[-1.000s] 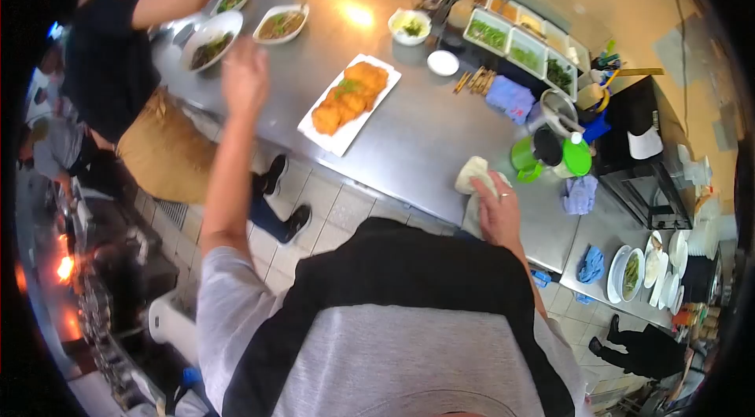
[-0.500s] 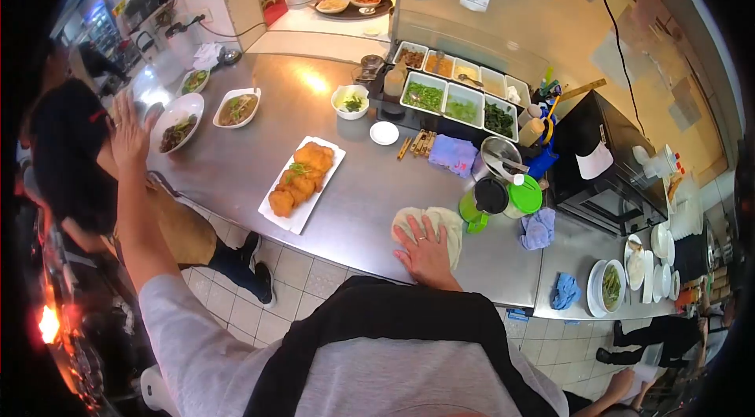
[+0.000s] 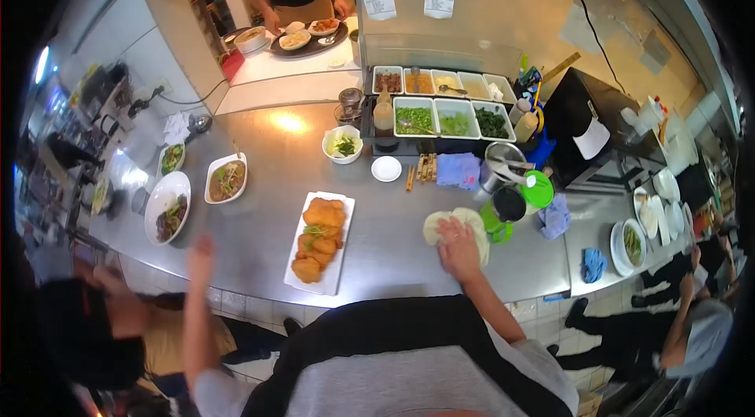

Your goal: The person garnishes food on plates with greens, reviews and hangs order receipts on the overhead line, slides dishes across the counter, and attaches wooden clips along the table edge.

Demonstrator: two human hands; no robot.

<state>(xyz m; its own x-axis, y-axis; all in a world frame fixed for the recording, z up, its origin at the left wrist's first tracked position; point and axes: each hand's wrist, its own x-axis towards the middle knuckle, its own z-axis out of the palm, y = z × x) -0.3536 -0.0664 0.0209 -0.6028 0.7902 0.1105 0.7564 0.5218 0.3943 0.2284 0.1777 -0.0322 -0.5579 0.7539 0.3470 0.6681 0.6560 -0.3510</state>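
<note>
My right hand (image 3: 458, 246) lies flat on a folded cream cloth (image 3: 473, 220) on the steel counter, fingers stretched out. Motion smears my left hand (image 3: 201, 258), so its fingers cannot be made out; it is over the counter's front edge, below a white bowl of dark meat and greens (image 3: 167, 209). Between my hands, a long white plate (image 3: 336, 264) carries golden fried pieces (image 3: 318, 238) topped with green shreds. Just right of the cloth stand a green-handled jug (image 3: 497, 216) and a green-lidded container (image 3: 537, 189).
Topping trays (image 3: 436, 117) line the back beside a black microwave-like box (image 3: 605, 130). Left are a soup bowl (image 3: 226, 179) and a co-worker (image 3: 94, 330) close to my left arm. Another person stands behind a round tray (image 3: 311, 44) at the hatch. More people are at right.
My left hand has come down from its raised, spread position beside the bowls. My right hand stays on the cloth. The view has turned, and the co-worker at left appears lower.
</note>
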